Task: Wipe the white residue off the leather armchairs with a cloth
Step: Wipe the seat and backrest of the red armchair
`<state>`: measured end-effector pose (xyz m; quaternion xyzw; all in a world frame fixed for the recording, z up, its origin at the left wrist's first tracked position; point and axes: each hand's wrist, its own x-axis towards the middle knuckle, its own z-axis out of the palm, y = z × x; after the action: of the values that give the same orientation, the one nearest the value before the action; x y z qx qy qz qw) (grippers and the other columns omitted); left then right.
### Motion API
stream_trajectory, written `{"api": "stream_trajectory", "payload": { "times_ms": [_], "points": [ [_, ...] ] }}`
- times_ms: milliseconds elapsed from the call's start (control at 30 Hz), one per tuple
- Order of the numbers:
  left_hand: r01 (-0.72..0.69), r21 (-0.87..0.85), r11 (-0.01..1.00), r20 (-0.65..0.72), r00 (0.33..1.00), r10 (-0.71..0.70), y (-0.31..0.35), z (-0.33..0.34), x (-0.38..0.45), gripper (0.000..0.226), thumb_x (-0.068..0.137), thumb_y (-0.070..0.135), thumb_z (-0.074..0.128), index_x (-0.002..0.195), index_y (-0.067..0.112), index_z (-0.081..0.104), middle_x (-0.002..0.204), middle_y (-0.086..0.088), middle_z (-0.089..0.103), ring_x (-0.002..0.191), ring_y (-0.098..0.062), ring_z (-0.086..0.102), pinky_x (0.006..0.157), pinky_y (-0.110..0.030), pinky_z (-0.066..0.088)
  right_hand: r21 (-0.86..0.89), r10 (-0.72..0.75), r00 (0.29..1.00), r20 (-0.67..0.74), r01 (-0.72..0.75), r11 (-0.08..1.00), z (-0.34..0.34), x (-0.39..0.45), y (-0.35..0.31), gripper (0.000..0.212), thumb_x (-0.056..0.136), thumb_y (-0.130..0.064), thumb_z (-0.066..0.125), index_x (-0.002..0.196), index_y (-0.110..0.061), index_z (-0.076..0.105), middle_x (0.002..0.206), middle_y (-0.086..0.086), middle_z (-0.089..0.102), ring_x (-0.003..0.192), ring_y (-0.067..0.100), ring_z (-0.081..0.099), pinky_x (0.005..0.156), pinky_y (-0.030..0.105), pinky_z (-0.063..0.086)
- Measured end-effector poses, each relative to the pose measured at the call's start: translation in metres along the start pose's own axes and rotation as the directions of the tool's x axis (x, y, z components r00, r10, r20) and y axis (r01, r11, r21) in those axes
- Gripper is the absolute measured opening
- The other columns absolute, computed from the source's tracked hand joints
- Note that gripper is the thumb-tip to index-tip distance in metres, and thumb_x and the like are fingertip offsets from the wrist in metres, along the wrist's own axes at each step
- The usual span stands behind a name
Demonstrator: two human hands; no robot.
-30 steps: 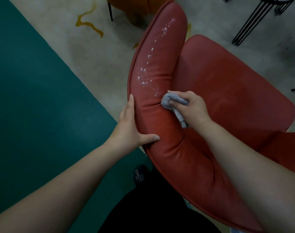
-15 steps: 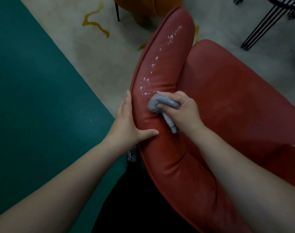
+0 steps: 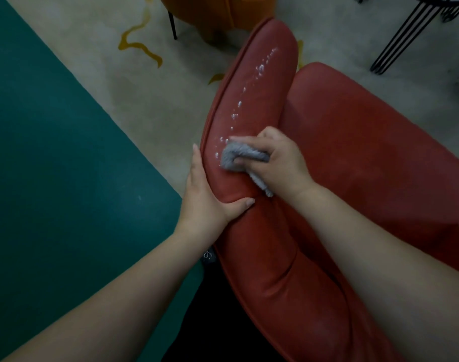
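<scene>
Head view: I see right hand (image 3: 280, 163) gripping bunched grey cloth (image 3: 236, 157), pressing it on padded rim (image 3: 259, 100) of red leather armchair (image 3: 380, 165), at near end of white residue (image 3: 239, 103) trail. Left hand (image 3: 205, 197) flat against rim's outer side, fingers straight, thumb laid over top. Orange chair (image 3: 215, 14) beyond.

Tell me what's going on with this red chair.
A person is wiping the red leather armchair's padded rim. The right hand grips a grey cloth against the rim, at the near end of a trail of white residue. The left hand braces the rim's outer side. The trail beyond the cloth is not yet wiped.
</scene>
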<state>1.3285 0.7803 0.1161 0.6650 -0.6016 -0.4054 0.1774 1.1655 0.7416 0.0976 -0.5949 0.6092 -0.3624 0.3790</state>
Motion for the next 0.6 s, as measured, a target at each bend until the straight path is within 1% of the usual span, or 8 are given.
{"api": "stream_trajectory", "payload": {
  "times_ms": [67,133,200,267,300,367,467,600],
  "points": [
    [-0.006,0.006,1.000,-0.005,1.000,0.006,0.000,0.000,0.000,0.141,0.052,0.043,0.091,0.153,0.026,-0.006,0.156,0.002,0.022,0.139,-0.007,0.025,0.104,-0.015,0.020,-0.026,0.075,0.988,-0.134,-0.079,0.997,-0.017,0.012,0.009,0.040,0.077,-0.024,0.076,0.116,-0.031,0.068,0.081,-0.011,0.045,0.076,-0.001,0.051,0.079,0.014,0.041],
    [0.000,0.007,1.000,-0.011,1.000,0.000,0.000,0.001,0.000,0.141,0.051,0.044,0.091,0.153,0.027,-0.005,0.155,0.003,0.023,0.136,-0.004,0.026,0.104,-0.014,0.021,0.051,0.094,0.977,-0.192,-0.086,0.995,-0.024,0.015,0.009,0.040,0.077,-0.025,0.076,0.115,-0.031,0.068,0.082,-0.011,0.049,0.078,0.001,0.054,0.082,0.017,0.043],
    [0.011,-0.004,1.000,-0.018,1.000,-0.011,0.000,0.002,0.001,0.140,0.050,0.044,0.091,0.153,0.027,-0.002,0.154,0.004,0.026,0.129,0.004,0.026,0.101,-0.009,0.021,0.099,-0.013,0.996,-0.093,0.022,0.995,-0.014,0.010,-0.002,0.045,0.071,-0.030,0.077,0.114,-0.037,0.066,0.081,-0.011,0.050,0.075,0.001,0.055,0.077,0.016,0.045],
    [0.027,-0.025,0.999,-0.021,0.999,-0.027,0.000,0.002,0.001,0.140,0.049,0.045,0.091,0.153,0.028,-0.001,0.153,0.005,0.031,0.127,0.007,0.029,0.098,-0.006,0.023,-0.003,-0.190,0.980,0.062,0.191,0.982,0.004,0.003,-0.012,0.047,0.069,-0.036,0.078,0.114,-0.036,0.066,0.080,-0.010,0.047,0.073,0.006,0.053,0.070,0.021,0.046],
    [0.032,-0.027,0.999,-0.022,0.999,-0.032,0.000,0.002,0.001,0.140,0.048,0.045,0.091,0.153,0.029,-0.001,0.153,0.005,0.031,0.130,0.004,0.031,0.099,-0.008,0.025,-0.076,-0.232,0.968,0.098,0.240,0.968,0.009,0.004,-0.013,0.045,0.071,-0.037,0.078,0.114,-0.032,0.068,0.081,-0.007,0.047,0.073,0.009,0.053,0.069,0.027,0.047],
    [0.026,-0.006,1.000,-0.029,0.999,-0.026,-0.001,0.003,0.002,0.140,0.048,0.046,0.090,0.153,0.028,-0.001,0.155,0.003,0.028,0.136,-0.005,0.031,0.103,-0.013,0.025,-0.176,-0.186,0.982,0.022,0.187,0.966,0.007,0.019,-0.012,0.041,0.076,-0.036,0.076,0.115,-0.026,0.069,0.082,-0.002,0.047,0.075,0.014,0.053,0.069,0.035,0.048],
    [0.028,0.023,0.999,-0.034,0.999,-0.027,-0.001,0.003,0.002,0.139,0.048,0.047,0.090,0.153,0.028,0.001,0.157,0.003,0.023,0.139,-0.009,0.029,0.104,-0.016,0.024,-0.202,-0.132,0.983,-0.129,0.104,0.974,0.001,0.034,-0.005,0.040,0.079,-0.032,0.074,0.118,-0.024,0.068,0.082,-0.001,0.045,0.075,0.013,0.050,0.072,0.036,0.048],
    [0.059,0.016,0.998,-0.038,0.998,-0.059,0.000,0.002,0.002,0.136,0.047,0.046,0.091,0.152,0.025,0.007,0.154,0.002,0.030,0.136,-0.011,0.036,0.105,-0.019,0.030,-0.156,-0.276,0.960,-0.037,0.268,0.951,0.010,0.022,-0.011,0.048,0.072,-0.040,0.077,0.118,-0.026,0.068,0.083,-0.003,0.049,0.074,0.008,0.051,0.070,0.023,0.046]
  ]
}}
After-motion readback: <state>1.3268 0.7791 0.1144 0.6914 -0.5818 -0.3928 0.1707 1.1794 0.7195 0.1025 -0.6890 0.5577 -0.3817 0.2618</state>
